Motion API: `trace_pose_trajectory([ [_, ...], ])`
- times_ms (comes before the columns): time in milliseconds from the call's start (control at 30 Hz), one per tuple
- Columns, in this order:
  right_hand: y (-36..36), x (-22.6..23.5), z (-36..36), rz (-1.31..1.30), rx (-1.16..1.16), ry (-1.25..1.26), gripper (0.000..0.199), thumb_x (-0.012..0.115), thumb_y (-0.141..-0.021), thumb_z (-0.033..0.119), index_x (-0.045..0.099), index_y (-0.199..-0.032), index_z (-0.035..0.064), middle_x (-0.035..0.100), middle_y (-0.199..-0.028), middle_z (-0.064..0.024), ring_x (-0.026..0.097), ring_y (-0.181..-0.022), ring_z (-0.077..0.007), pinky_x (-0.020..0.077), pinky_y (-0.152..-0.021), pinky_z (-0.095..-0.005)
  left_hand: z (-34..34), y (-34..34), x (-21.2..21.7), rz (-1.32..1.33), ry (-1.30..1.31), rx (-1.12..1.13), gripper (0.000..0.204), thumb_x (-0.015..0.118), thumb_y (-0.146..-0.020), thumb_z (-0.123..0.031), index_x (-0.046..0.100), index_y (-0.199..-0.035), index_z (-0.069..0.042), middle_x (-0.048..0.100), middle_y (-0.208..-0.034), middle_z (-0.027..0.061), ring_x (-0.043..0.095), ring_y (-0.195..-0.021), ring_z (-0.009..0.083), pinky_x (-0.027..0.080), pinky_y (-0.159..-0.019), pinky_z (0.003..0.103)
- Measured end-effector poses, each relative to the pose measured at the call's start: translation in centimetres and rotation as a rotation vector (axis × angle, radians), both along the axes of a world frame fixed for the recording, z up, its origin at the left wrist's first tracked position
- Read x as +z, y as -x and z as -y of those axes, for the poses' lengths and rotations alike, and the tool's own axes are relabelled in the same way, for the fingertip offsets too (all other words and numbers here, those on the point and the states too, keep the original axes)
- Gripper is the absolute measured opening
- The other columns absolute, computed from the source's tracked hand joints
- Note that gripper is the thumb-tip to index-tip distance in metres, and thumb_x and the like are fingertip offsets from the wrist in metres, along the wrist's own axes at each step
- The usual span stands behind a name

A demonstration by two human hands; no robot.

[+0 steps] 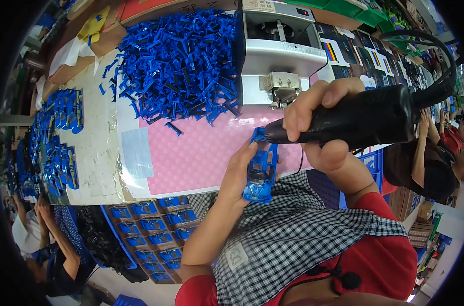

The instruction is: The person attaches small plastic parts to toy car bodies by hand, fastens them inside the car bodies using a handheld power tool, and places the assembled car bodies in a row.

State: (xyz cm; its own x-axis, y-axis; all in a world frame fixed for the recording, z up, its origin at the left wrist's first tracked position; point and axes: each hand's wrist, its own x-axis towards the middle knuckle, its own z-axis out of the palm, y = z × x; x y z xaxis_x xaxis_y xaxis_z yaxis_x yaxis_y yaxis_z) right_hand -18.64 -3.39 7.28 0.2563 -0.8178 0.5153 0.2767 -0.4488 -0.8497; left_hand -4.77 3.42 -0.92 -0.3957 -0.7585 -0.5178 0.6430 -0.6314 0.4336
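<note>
In left grip (236,174), glossy blue shell (259,179)

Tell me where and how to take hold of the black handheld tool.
Grip the black handheld tool around its thick, rounded barrel, probably best from the near right side: the narrow nose points left at the blue plastic part, and the cable leaves the right end. The right hand grips it thus.

Bright, even indoor light, soft glare on pink mat (201,155), fisheye-bent edges, black corners
</note>
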Motion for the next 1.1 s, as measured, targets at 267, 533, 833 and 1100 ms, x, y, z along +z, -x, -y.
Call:
trace_pose_trajectory([
  [267,-0.8,-1.1,0.4,-0.055,-0.121,-0.02,0.057,0.069,-0.076,0.045,0.033,-0.1,0.0086,0.048,-0.075,-0.009,0.052,-0.057,-0.0148,0.0475,-0.054,-0.0272,0.0,-0.5,-1.1,-0.054,0.024,-0.034,0.045,0.044,-0.094,-0.032,0.042,-0.126,0.0,0.058,-0.097,0.0123,0.063,-0.077,0.0185,0.055,-0.055,0.027],
  [533,-1.5,-1.1,1.3,0.001,-0.065,-0.051,0.051,0.068,-0.079,0.039,0.033,-0.1,0.0081,0.048,-0.071,-0.0087,0.051,-0.053,-0.0143,0.0469,-0.052,-0.0273,0.3,-0.1,-0.1,-0.047,-0.007,0.004,0.046,0.044,-0.094,-0.032,0.04,-0.128,-0.001,0.061,-0.084,0.0139,0.062,-0.066,0.0185,0.053,-0.053,0.027],
  [833,-2.4,-1.7,3.1,-0.173,-0.026,0.096,0.043,0.07,-0.074,0.022,0.038,-0.095,0.0048,0.052,-0.064,-0.0093,0.05,-0.05,-0.0121,0.0431,-0.044,-0.0235,0.1,0.0,-0.7,-0.051,-0.07,-0.019,0.043,0.048,-0.09,-0.038,0.051,-0.105,0.002,0.061,-0.085,0.0156,0.062,-0.064,0.0247,0.052,-0.052,0.032],
  [1100,0.0,-1.3,1.0,0.049,0.061,-0.017,0.056,0.071,-0.074,0.046,0.034,-0.097,0.0107,0.048,-0.071,-0.0065,0.051,-0.056,-0.0132,0.0461,-0.054,-0.0267,0.3,0.2,0.3,0.03,0.004,-0.018,0.04,0.041,-0.094,-0.032,0.046,-0.117,0.0,0.061,-0.085,0.0162,0.061,-0.063,0.0199,0.052,-0.053,0.028],
])
